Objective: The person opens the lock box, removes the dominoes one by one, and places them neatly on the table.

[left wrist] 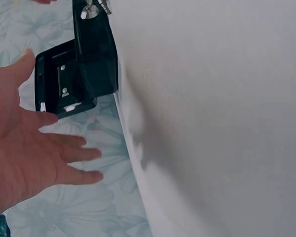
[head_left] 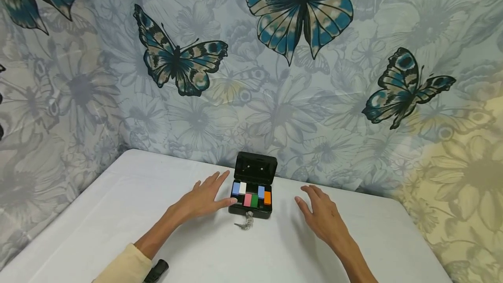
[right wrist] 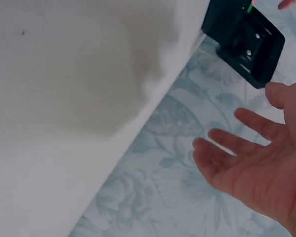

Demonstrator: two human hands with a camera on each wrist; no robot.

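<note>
A small black cash box (head_left: 250,213) stands on the white table with its lid (head_left: 255,167) raised. Inside lie several coloured blocks, among them a pink block (head_left: 247,199), a green block (head_left: 254,200), an orange block (head_left: 267,198) and a white block (head_left: 242,188). Keys (head_left: 244,226) hang from the lock at its front. My left hand (head_left: 202,198) hovers at the box's left side, fingers spread, its thumb tip over the near left corner. To the right of the box, my right hand (head_left: 323,215) is held apart from it with fingers extended. Neither hand holds anything.
The white cloth-covered table (head_left: 235,261) ends at a wall hanging (head_left: 283,112) with butterflies, close behind the box. A black object (head_left: 157,270) lies beside the left sleeve (head_left: 127,265) at the near edge of view, partly hidden.
</note>
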